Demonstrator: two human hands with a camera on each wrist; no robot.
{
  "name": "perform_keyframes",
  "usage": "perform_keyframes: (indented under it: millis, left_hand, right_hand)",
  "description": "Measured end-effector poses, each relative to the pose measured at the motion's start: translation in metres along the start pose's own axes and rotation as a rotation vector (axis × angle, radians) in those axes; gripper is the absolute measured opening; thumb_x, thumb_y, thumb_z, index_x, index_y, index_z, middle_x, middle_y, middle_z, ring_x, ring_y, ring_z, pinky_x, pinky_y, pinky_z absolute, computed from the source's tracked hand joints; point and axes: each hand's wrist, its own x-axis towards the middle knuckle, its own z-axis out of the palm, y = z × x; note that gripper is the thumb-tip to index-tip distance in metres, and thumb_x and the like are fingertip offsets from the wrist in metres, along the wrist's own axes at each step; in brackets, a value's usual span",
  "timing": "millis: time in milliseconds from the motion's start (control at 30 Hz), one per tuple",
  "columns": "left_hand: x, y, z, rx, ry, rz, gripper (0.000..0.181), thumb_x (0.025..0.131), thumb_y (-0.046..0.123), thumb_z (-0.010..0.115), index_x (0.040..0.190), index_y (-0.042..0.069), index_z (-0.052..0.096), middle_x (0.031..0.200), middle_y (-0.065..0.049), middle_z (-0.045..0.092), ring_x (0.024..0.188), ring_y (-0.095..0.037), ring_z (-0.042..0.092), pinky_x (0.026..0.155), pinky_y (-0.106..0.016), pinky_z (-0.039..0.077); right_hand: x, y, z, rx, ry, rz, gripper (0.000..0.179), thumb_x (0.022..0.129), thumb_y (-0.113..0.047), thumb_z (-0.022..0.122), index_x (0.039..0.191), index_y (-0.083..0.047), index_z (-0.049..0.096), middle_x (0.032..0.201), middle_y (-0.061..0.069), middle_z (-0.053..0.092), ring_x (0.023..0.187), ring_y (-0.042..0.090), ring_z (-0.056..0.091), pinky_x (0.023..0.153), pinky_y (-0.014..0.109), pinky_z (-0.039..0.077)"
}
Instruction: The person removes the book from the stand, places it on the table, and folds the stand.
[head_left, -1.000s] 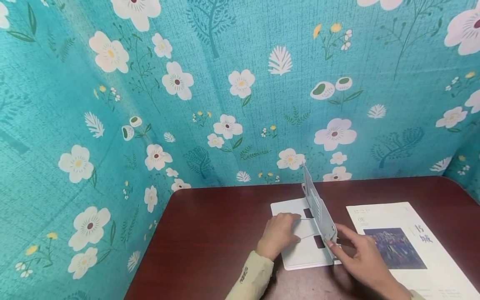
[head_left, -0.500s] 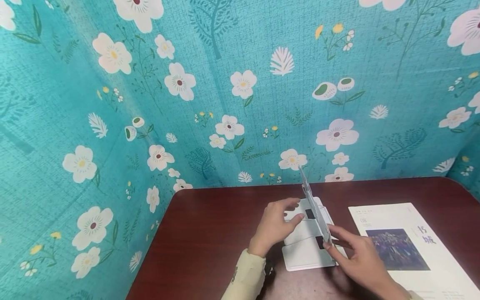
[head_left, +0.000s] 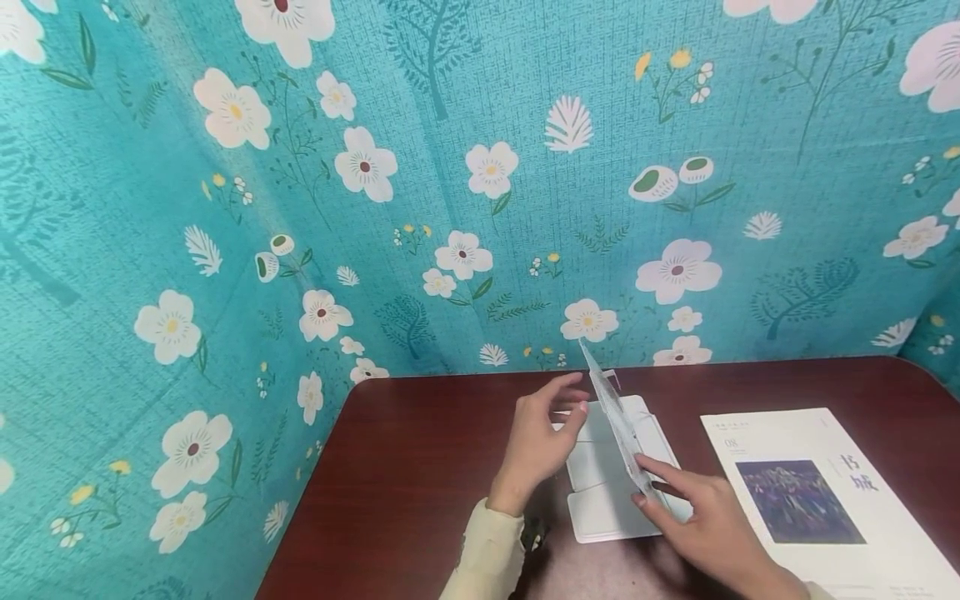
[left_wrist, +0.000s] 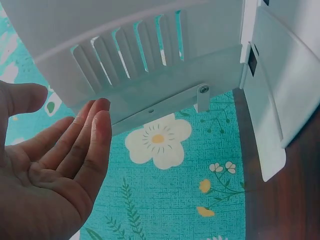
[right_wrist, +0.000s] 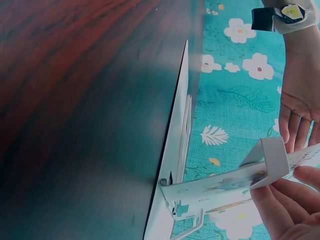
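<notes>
A white metal folding book stand has its flat base [head_left: 611, 504] on the table and its hinged panel [head_left: 609, 408] raised, leaning left. My right hand [head_left: 708, 521] pinches the panel's near end between thumb and fingers; in the right wrist view a bent white lip [right_wrist: 275, 160] is beside those fingers. Just left of the panel, my left hand [head_left: 536, 442] is held up with its fingers loosely extended, gripping nothing. The left wrist view shows that hand [left_wrist: 60, 170] palm up near the panel's row of slots [left_wrist: 127, 50], with a thin screwed-on bar [left_wrist: 172, 101] along the panel.
A white magazine [head_left: 892, 517] with a dark painting on its cover lies right of the stand. The dark red-brown table [head_left: 405, 483] ends at a teal floral curtain [head_left: 480, 208] behind and to the left.
The panel has swung from leaning slightly right to leaning left, along with my right hand's grip. My left hand has come off the base and moved up and left.
</notes>
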Motion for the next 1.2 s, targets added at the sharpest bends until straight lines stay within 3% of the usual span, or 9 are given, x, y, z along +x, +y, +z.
perform_keyframes:
  millis: [367, 633, 900, 1200]
  left_hand:
    - [0.003, -0.011, -0.008, -0.055, 0.016, -0.143, 0.034, 0.102, 0.021, 0.064, 0.131, 0.004, 0.071, 0.102, -0.012, 0.082, 0.088, -0.010, 0.079, 0.079, -0.018, 0.060]
    - [0.002, -0.016, -0.015, 0.045, 0.055, -0.175, 0.033, 0.099, 0.025, 0.070, 0.125, 0.006, 0.075, 0.098, -0.010, 0.082, 0.081, -0.008, 0.077, 0.072, -0.020, 0.060]
    - [0.003, -0.021, -0.020, 0.101, 0.069, -0.205, 0.027, 0.091, 0.017, 0.075, 0.114, 0.004, 0.079, 0.079, -0.006, 0.078, 0.060, 0.003, 0.065, 0.058, -0.017, 0.052]
    - [0.002, -0.025, -0.028, 0.169, 0.066, -0.240, 0.026, 0.086, 0.013, 0.076, 0.110, 0.002, 0.080, 0.070, -0.006, 0.075, 0.053, -0.002, 0.059, 0.050, -0.021, 0.046]
  right_hand:
    - [-0.001, 0.002, 0.012, -0.091, 0.078, -0.183, 0.062, 0.061, -0.012, 0.097, 0.121, -0.015, 0.078, 0.104, 0.005, 0.083, 0.086, 0.013, 0.078, 0.078, 0.011, 0.054]
    - [0.001, -0.003, 0.020, -0.189, 0.031, -0.207, 0.059, 0.060, -0.018, 0.097, 0.115, -0.012, 0.080, 0.106, 0.004, 0.082, 0.084, 0.017, 0.079, 0.073, 0.016, 0.057]
    - [0.001, -0.008, 0.024, -0.253, -0.004, -0.207, 0.056, 0.061, -0.025, 0.097, 0.112, -0.012, 0.080, 0.107, 0.004, 0.082, 0.082, 0.019, 0.079, 0.066, 0.023, 0.058]
    - [0.003, -0.006, 0.024, -0.226, -0.035, -0.242, 0.055, 0.066, -0.038, 0.097, 0.112, -0.014, 0.080, 0.107, 0.001, 0.082, 0.088, 0.018, 0.080, 0.074, 0.025, 0.060]
